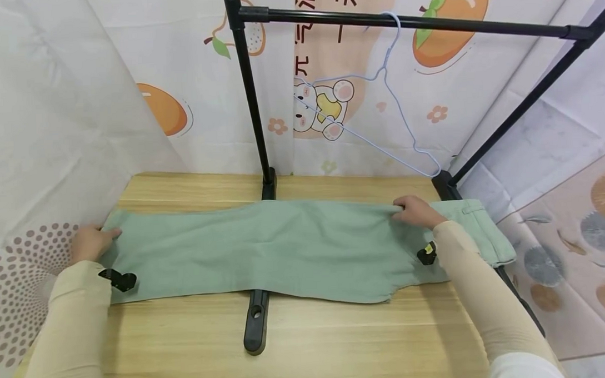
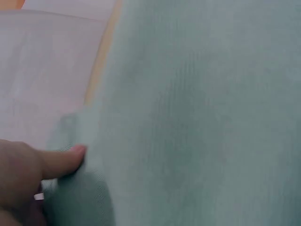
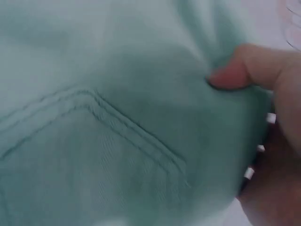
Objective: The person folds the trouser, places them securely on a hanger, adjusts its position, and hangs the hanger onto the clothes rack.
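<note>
Pale green trousers (image 1: 304, 247) lie sideways across the wooden tabletop, legs one over the other, with the waistband at the right. At the left end, my left hand (image 1: 90, 243) pinches the leg end, its thumb (image 2: 66, 161) on top of the cloth. My right hand (image 1: 417, 211) grips the far edge near the seat, thumb above and the other fingers underneath. Pocket stitching (image 3: 89, 101) shows beside that hand in the right wrist view. Both wrists carry small black cameras over beige sleeves.
A black rack (image 1: 251, 102) stands on the table, and one of its feet (image 1: 255, 324) runs beneath the trousers. From its top rail (image 1: 326, 17) hangs a light blue wire hanger (image 1: 384, 69). Printed curtains (image 1: 44, 109) enclose the back and sides.
</note>
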Motion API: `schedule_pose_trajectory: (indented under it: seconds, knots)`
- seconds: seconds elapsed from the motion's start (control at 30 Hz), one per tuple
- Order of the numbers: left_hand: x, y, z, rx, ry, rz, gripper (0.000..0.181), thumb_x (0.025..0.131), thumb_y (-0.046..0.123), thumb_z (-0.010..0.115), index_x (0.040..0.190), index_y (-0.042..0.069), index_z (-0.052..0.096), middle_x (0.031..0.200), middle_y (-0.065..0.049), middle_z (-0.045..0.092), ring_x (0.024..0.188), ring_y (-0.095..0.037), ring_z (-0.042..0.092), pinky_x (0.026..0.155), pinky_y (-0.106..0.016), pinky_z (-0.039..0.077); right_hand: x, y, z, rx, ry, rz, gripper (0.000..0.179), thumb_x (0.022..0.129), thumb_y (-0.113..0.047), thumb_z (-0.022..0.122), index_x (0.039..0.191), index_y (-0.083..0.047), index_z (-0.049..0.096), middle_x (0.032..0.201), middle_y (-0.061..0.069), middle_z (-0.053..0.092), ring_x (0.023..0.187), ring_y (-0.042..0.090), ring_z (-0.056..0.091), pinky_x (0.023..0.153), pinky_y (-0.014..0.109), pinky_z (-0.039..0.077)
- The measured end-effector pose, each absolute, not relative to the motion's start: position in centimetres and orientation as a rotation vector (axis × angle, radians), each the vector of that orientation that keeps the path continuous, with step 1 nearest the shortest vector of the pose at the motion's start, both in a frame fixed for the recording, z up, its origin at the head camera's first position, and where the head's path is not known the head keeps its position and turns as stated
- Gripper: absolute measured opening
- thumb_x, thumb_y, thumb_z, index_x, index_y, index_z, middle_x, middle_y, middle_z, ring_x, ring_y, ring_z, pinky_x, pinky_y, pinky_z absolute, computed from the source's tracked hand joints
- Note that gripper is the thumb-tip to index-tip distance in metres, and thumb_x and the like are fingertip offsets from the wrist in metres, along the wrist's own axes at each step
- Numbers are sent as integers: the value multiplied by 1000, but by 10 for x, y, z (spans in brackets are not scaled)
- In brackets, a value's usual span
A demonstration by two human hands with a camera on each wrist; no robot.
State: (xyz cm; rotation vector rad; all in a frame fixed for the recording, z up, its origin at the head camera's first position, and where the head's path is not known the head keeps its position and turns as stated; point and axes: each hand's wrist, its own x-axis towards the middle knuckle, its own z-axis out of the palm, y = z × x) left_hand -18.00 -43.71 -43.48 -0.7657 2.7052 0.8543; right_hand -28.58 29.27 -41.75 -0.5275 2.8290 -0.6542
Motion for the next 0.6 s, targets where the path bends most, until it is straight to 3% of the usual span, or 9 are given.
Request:
schedule_pose_trajectory:
  seconds: [0.13,0.23,0.3,0.37,0.47,0.6]
  knots:
    - [-181,-439,-434,-869,2749,915,67,102,34,39,140,-20,28,140,-45,31,126,-58,35,102,-63,36,-286,304,-410,-399,2901,-827,34,88,-9,63,68,-9,35,63,0,31,58,15,34,56,29,31]
    - [-183,-438,-432,-922,2746,949,67,102,34,40,141,-19,27,142,-44,30,128,-58,33,103,-63,34,-288,307,-410,-333,2947,-715,31,88,-21,70,78,-3,48,70,8,44,64,21,42,61,34,38]
    - [-184,-439,-432,-928,2733,927,67,102,33,41,141,-19,26,143,-44,29,129,-59,32,104,-64,33,-289,309,-412,-335,2930,-577,37,87,-29,72,96,4,58,86,19,57,77,31,53,71,43,45]
    - [-185,-439,-434,-923,2715,900,66,101,31,42,140,-20,27,142,-44,29,128,-59,32,104,-63,34,-290,312,-415,-328,2887,-438,55,87,-36,71,119,7,58,113,29,61,98,41,58,84,54,45]
    - [-186,-440,-438,-901,2703,846,64,101,29,44,137,-21,30,140,-44,32,125,-58,36,103,-61,37,-290,324,-418,-264,2796,-316,81,86,-50,67,136,10,46,135,34,50,120,51,49,97,65,38]
    - [-188,-443,-442,-846,2727,814,65,100,31,46,135,-22,33,138,-44,34,122,-57,40,101,-60,39,-290,346,-414,-143,2703,-303,103,83,-69,59,143,12,36,143,37,38,127,54,41,101,66,37]
